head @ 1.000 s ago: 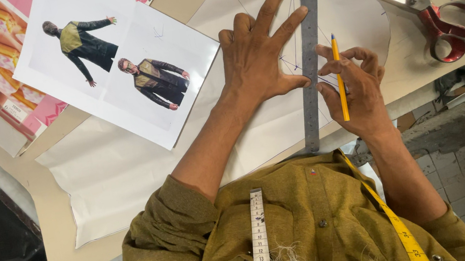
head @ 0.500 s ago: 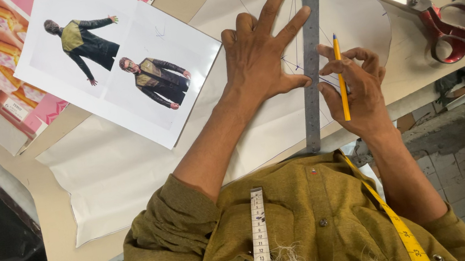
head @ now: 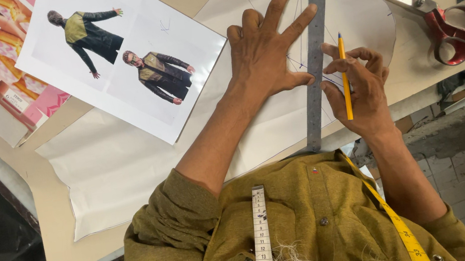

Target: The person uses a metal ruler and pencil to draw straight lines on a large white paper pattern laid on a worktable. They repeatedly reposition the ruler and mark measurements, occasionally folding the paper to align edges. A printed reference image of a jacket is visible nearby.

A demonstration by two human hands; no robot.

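Two hands work over a white paper pattern (head: 173,153) on the bench (head: 62,241). Left hand (head: 266,52) lies flat with fingers spread, grip open, pressing the paper and steadying the steel ruler (head: 315,53) beside it. Right hand (head: 360,87) has its grip closed on a yellow pencil (head: 345,77), tip just right of the ruler's edge. Several pencil lines already cross the rounded end of the paper; the cutting looks not yet begun, since the red-handled scissors (head: 433,15) lie apart.
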